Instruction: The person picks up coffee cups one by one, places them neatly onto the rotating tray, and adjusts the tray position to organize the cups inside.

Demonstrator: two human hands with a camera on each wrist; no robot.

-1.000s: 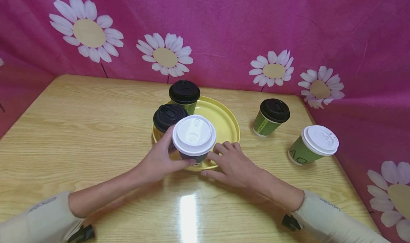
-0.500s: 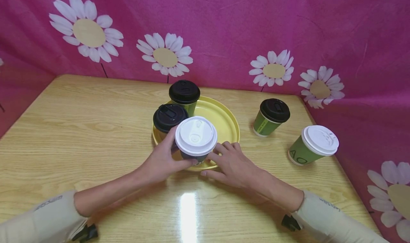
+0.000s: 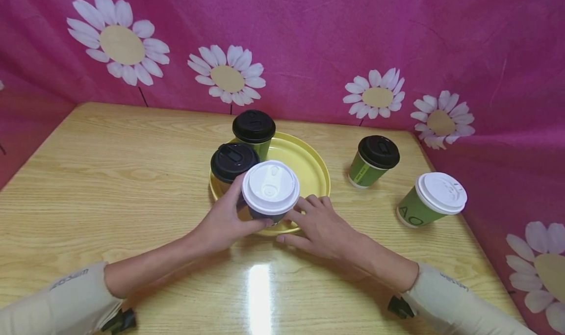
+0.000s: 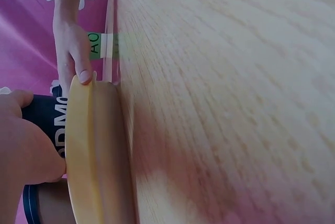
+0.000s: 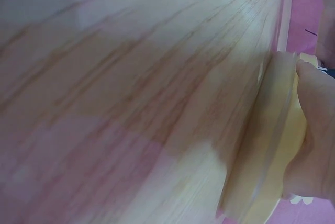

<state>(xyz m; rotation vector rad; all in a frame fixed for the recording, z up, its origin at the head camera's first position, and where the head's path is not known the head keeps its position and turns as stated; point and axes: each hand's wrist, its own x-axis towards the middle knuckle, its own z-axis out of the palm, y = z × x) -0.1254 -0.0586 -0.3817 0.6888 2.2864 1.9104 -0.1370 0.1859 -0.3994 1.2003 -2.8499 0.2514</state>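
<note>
My left hand (image 3: 227, 219) grips a dark paper coffee cup with a white lid (image 3: 270, 187), fingers round its far side and thumb across the front. White lettering shows on its dark wall (image 4: 48, 116) in the left wrist view. The cup stands upright over the front part of a round yellow tray (image 3: 315, 170). On the tray's near right rim, my right hand (image 3: 320, 227) pinches the edge, thumb outside and fingers inside. Two black-lidded cups stand on the tray: one (image 3: 233, 162) beside my left fingers, the other (image 3: 254, 129) farther back.
Right of the tray, a green cup with a black lid (image 3: 370, 166) stands on the wooden table (image 3: 132, 178). A green cup with a white lid (image 3: 425, 205) is nearer the right edge. A pink cloth with daisies (image 3: 304, 45) hangs behind and along the sides.
My left hand has shifted slightly right and toward me with the white-lidded cup. The right hand, the tray and the other cups have stayed in place.
</note>
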